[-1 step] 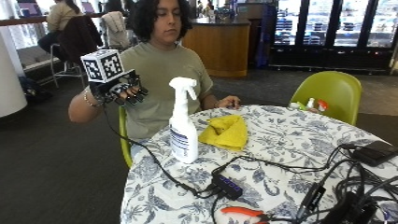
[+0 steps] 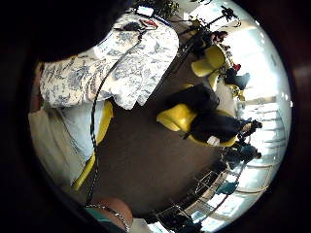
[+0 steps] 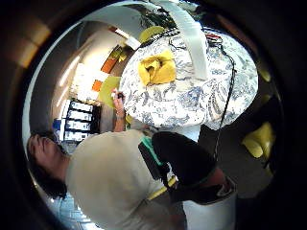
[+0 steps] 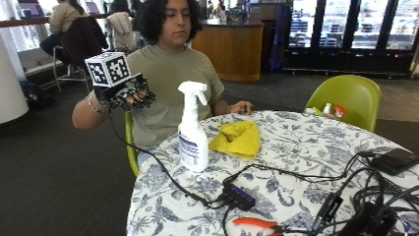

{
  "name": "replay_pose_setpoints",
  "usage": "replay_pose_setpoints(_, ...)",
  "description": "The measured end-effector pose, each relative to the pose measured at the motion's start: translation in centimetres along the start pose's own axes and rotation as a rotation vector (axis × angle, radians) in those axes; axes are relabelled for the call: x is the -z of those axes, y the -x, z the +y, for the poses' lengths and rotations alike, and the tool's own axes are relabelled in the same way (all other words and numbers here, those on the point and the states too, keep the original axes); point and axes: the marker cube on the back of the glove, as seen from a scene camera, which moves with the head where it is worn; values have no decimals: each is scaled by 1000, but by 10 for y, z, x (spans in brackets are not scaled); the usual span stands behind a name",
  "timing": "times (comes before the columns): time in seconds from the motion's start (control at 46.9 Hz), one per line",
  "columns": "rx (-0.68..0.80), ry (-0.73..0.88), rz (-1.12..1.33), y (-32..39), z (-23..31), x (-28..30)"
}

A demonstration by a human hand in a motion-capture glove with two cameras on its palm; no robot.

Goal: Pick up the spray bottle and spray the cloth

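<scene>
Outside view: right hand (image 4: 131, 98) raised beside table (image 4: 308, 147), fingers loosely curled, holding nothing, bottle (image 4: 193, 129) upright near table edge, label unreadable, cloth (image 4: 238, 139) just beside it; thumb-side view: cloth (image 3: 157, 68) beside bottle (image 3: 192, 38).

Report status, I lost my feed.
Gloved hand raised, holding nothing. Spray bottle upright, untouched, beside yellow cloth. Cable near bottle base.
</scene>
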Motion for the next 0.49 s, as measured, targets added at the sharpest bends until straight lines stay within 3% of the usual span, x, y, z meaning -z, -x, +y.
replay_pose_setpoints(0.043, -145, -39, 42, -22, 38, 15)
replay_pose_setpoints(0.085, -198, -55, 55, -31, 53, 21)
replay_pose_setpoints(0.491, -198, -56, 53, -33, 54, 21)
